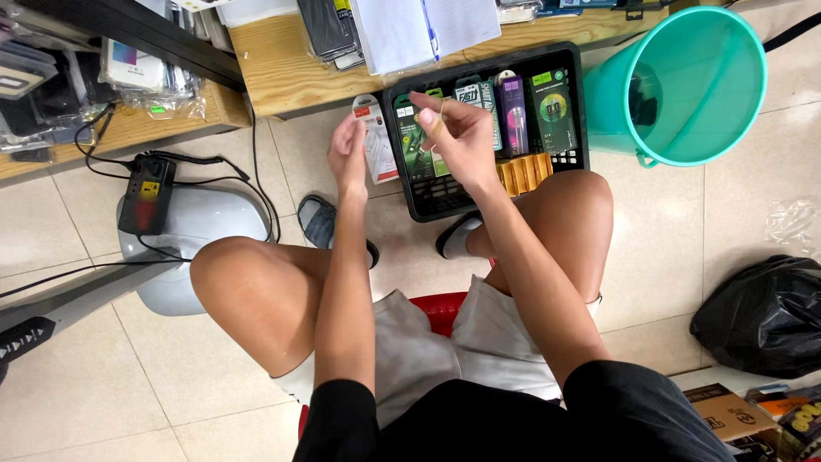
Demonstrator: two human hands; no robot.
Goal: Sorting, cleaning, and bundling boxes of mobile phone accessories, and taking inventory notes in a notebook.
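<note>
Above the black crate (445,204) on the floor, both hands raised and a little apart. Right hand (457,128) directly over the crate's left half, fingers pinched on what looks like a thin rubber band (438,115), too small to be sure. Left hand (349,154) just left of the crate, fingers curled, nearest a white-and-red packet (376,141) leaning by the crate's left wall; grip on it impossible to tell. Inside the crate, boxed accessories (513,111) standing in a row along the far side, long axes upright, with orange packs (526,174) toward the near right. Right of the crate, touching or nearly so, a teal bucket (684,94). Beyond the crate, a wooden shelf edge (282,77). Nearer than the crate, sandalled feet and bare knees, leaving open tile mainly to the left.
</note>
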